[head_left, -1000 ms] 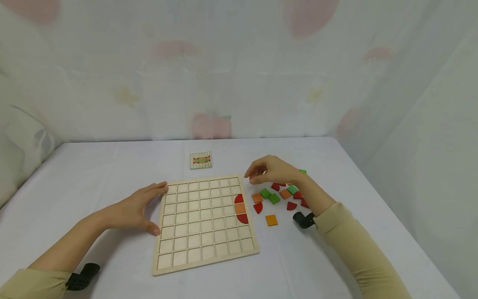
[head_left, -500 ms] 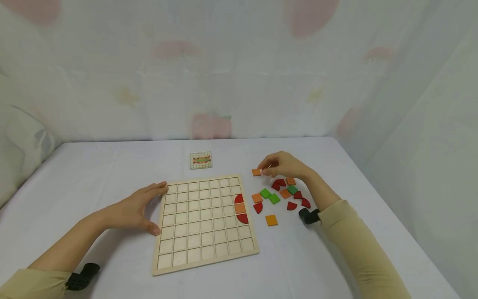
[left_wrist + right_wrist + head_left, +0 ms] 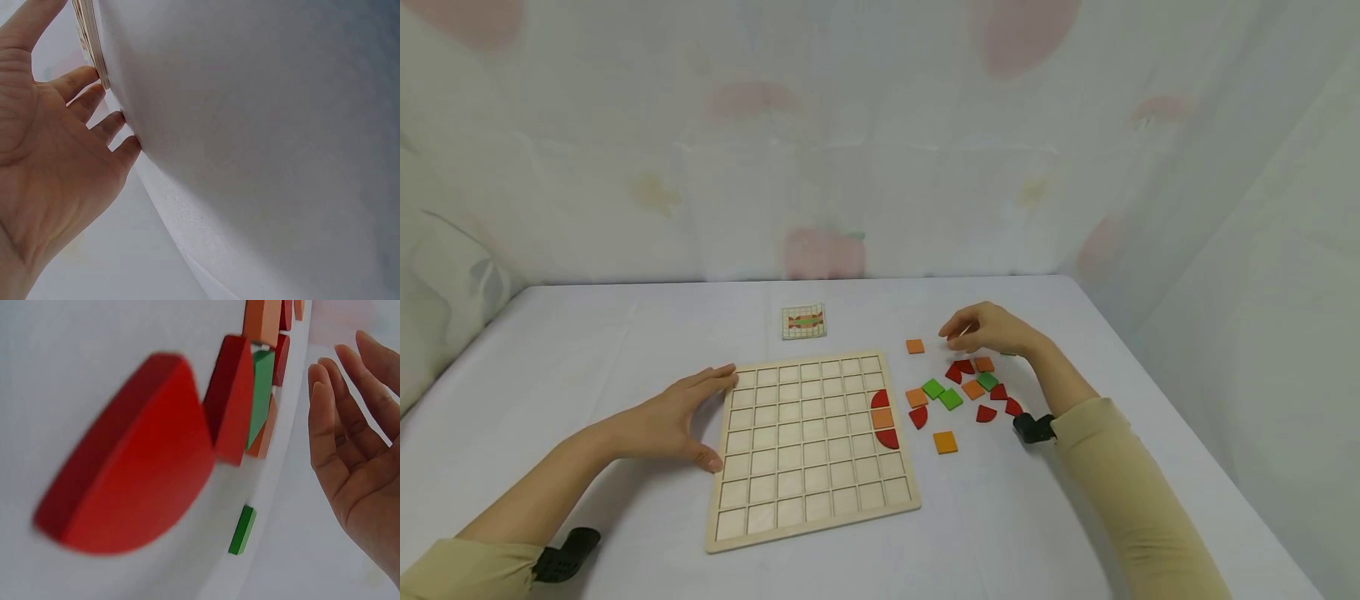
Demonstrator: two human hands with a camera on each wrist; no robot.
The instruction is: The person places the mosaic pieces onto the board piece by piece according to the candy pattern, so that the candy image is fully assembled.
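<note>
On the white table (image 3: 587,350), your left hand (image 3: 673,417) lies flat with straight fingers pressed against the left edge of the wooden grid board (image 3: 808,446). Your right hand (image 3: 992,329) hovers loose and empty over the pile of loose tiles (image 3: 970,387), fingers relaxed, holding nothing. One orange square tile (image 3: 914,346) sits alone just left of that hand, apart from it. Two red quarter-rounds and an orange square already sit in the board's right column (image 3: 883,417). Little pattern card (image 3: 803,321) lies behind the board.
</note>
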